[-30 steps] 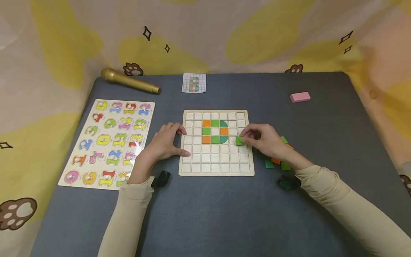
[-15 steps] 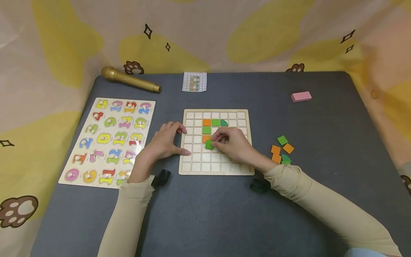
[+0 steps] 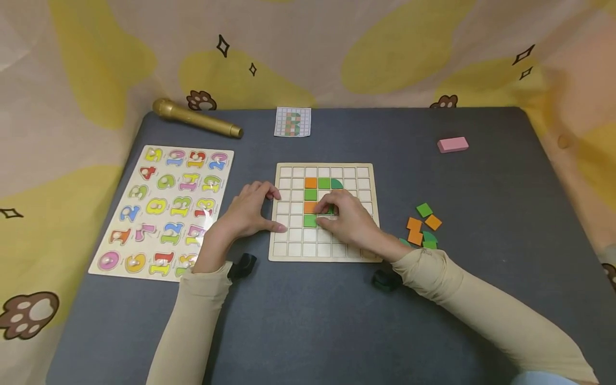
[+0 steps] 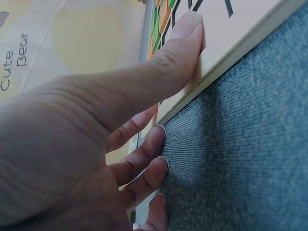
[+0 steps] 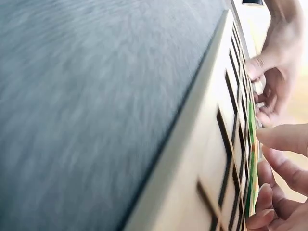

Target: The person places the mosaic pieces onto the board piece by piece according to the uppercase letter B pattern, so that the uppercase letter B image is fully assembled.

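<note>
Green tile [image 3: 310, 220] sits under right hand [image 3: 347, 216] on grid board [image 3: 289, 251].

Both forearms in beige sleeves reach forward. The left hand [image 3: 245, 211] lies flat, its fingers relaxed and spread, thumb [image 4: 163, 72] stretched straight. The right hand [image 3: 347, 216] is arched palm down, its fingers [image 5: 284, 139] bent with tips pressing downward.

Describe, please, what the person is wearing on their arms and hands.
Both arms wear long, close-fitting cream sleeves that end at the wrists. The left hand and right hand are bare. A small black device sits at the left wrist and a similar one at the right.
</note>
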Motion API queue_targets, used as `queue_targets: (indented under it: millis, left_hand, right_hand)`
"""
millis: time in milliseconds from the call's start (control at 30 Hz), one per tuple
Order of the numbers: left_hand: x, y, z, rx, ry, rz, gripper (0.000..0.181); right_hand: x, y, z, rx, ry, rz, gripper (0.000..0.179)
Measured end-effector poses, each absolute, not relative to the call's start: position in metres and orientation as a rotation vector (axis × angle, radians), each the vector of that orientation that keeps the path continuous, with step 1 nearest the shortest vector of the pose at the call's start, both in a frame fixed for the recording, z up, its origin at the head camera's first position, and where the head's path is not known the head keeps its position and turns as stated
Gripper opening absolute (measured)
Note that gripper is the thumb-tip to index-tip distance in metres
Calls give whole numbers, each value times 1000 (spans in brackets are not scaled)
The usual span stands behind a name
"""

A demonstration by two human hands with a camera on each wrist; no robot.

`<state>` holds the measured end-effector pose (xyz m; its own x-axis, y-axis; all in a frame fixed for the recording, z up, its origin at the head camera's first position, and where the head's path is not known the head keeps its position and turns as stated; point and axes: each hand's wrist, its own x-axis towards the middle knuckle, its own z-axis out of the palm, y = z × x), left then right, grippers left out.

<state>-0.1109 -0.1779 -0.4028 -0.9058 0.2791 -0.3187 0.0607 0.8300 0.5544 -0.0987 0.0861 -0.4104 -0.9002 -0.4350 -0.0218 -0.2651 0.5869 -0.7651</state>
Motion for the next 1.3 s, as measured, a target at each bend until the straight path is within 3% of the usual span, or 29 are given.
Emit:
queue_targets:
  millis: [333,800,1067,1300]
  left_hand:
    - [-111,-176,-402,240,2617,781,68]
    - [-110,-177,-403,242,2618,788,68]
    - [-111,-177,-403,239,2625,781,69]
    - [-110,-176,-401,239,2626,778,69]
  right_hand:
    - [-102,143,-403,-415,2659,-1188,6]
    - [-106,226,-376,-305,2713,-973,22]
    - [-110,259,-375,-348,2627,-744,34]
    - [-103,265,-384,-438,2648,-710,27]
